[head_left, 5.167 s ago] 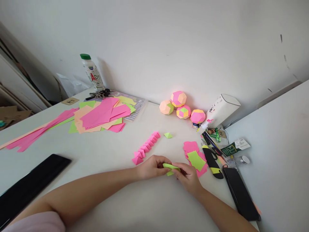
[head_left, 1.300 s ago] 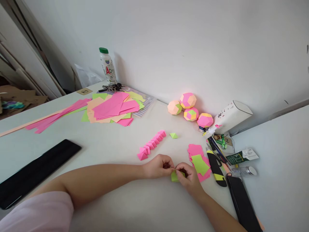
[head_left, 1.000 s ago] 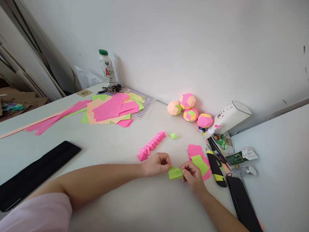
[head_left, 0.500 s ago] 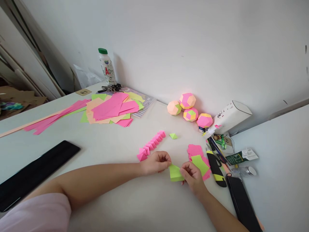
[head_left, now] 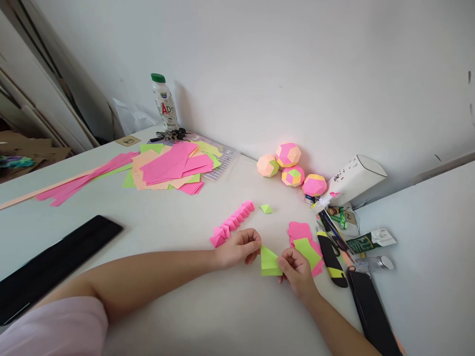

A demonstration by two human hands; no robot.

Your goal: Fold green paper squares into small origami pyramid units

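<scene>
A creased piece of green paper (head_left: 270, 263) is between my two hands above the table. My left hand (head_left: 243, 247) pinches its upper left corner, fingers curled. My right hand (head_left: 296, 269) grips its right edge between thumb and fingers. Just beyond my left hand lies a slanting row of folded pink paper units (head_left: 233, 222). One folded green unit (head_left: 266, 208) rests apart, to the right of that row. Beside my right hand, green sheets (head_left: 308, 253) lie on top of pink sheets (head_left: 300, 231).
Several paper balls (head_left: 288, 155) sit by the wall. A utility knife (head_left: 332, 259), a black phone (head_left: 373, 309) and a small jar (head_left: 382, 262) are on the right. A paper pile (head_left: 170, 168), keys (head_left: 172, 134), a bottle (head_left: 165, 104) and a long black panel (head_left: 59, 267) occupy the left.
The green paper's upper left corner has risen and its crease shows more plainly. My left hand has shifted slightly up and left; my right hand has barely moved.
</scene>
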